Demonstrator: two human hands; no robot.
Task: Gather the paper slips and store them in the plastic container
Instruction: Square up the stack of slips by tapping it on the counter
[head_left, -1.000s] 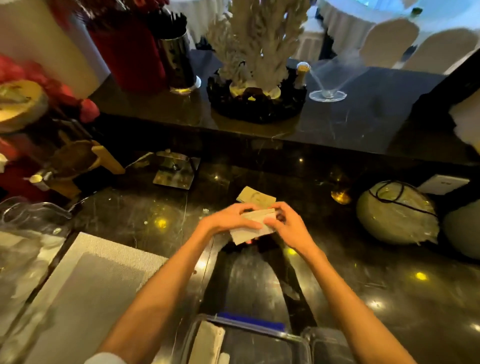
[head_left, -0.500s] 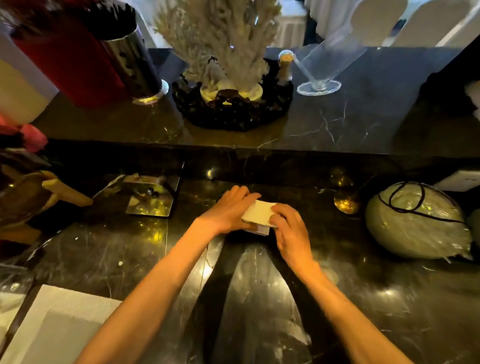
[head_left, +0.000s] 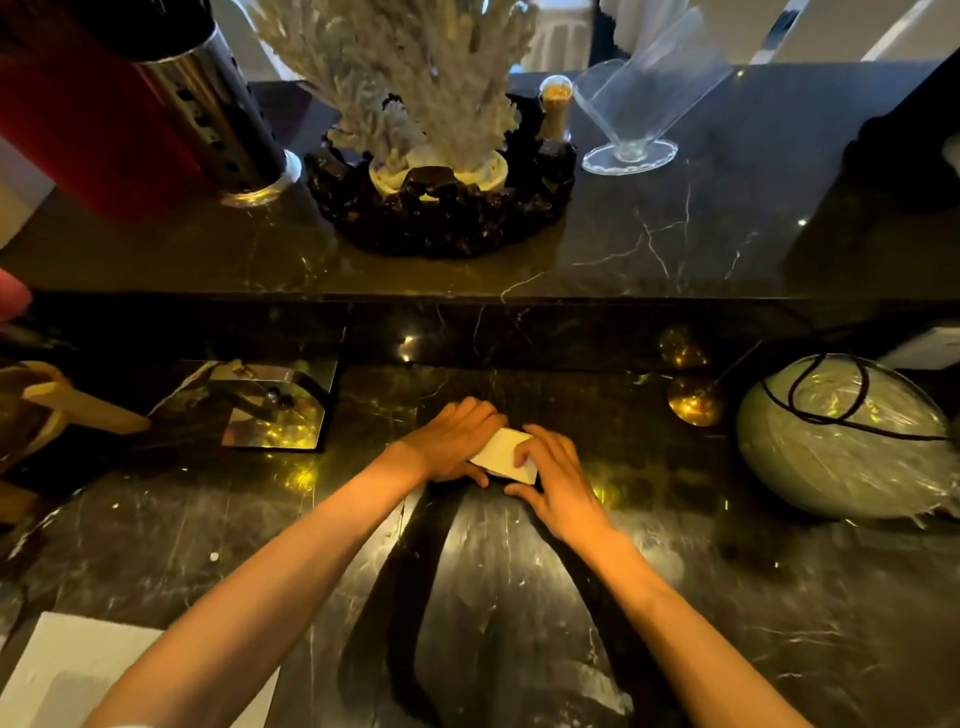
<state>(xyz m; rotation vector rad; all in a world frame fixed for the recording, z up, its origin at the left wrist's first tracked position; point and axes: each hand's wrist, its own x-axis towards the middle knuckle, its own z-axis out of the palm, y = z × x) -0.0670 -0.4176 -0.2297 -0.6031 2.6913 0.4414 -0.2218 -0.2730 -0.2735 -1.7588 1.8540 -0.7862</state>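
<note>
Right now, a small stack of white paper slips is held between two hands near the middle of the dark stone counter. The left hand is laid on the stack's left side with its fingers close together. The right hand is pressed on the right end, fingers curled over the top and thumb at the near edge. A shiny metal holder is seen far to the left, and a round wrapped bowl to the right.
</note>
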